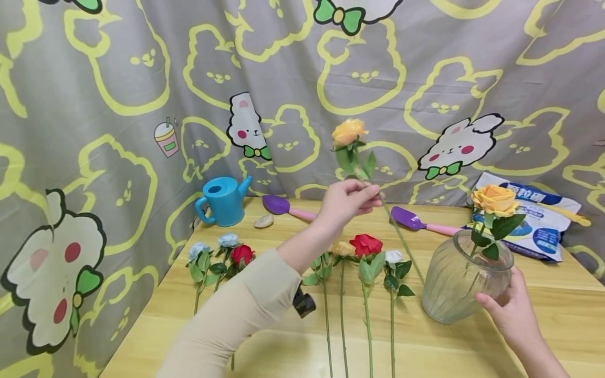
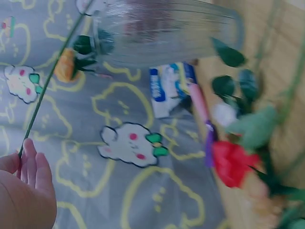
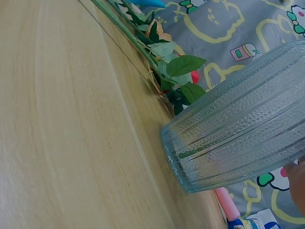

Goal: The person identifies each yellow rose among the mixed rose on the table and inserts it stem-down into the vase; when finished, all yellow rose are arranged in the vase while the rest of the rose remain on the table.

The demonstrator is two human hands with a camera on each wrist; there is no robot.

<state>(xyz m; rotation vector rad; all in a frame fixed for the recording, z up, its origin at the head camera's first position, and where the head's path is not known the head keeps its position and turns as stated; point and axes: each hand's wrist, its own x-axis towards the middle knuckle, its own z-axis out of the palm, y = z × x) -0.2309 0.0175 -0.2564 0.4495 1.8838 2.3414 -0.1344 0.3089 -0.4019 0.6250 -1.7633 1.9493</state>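
Note:
My left hand (image 1: 348, 202) pinches the thin green stem of a yellow-orange rose (image 1: 350, 132), its bloom up and its stem slanting down to the right. In the left wrist view the stem (image 2: 47, 86) runs between thumb and fingers. My right hand (image 1: 512, 310) grips the side of a ribbed clear glass vase (image 1: 449, 283), which leans slightly. Another yellow rose (image 1: 495, 200) stands in the vase, its leaves over the rim. In the right wrist view the vase's lower part (image 3: 228, 129) shows, with only a bit of the hand (image 3: 298, 186).
Red roses (image 1: 366, 245), a white rose (image 1: 393, 256), a dull yellow rose (image 1: 342, 248) and blue roses (image 1: 229, 240) lie on the wooden table (image 1: 557, 315). Behind are a blue watering can (image 1: 224, 202), a stone (image 1: 263, 221), purple-and-pink shovels (image 1: 406, 218) and a printed bag (image 1: 539, 226).

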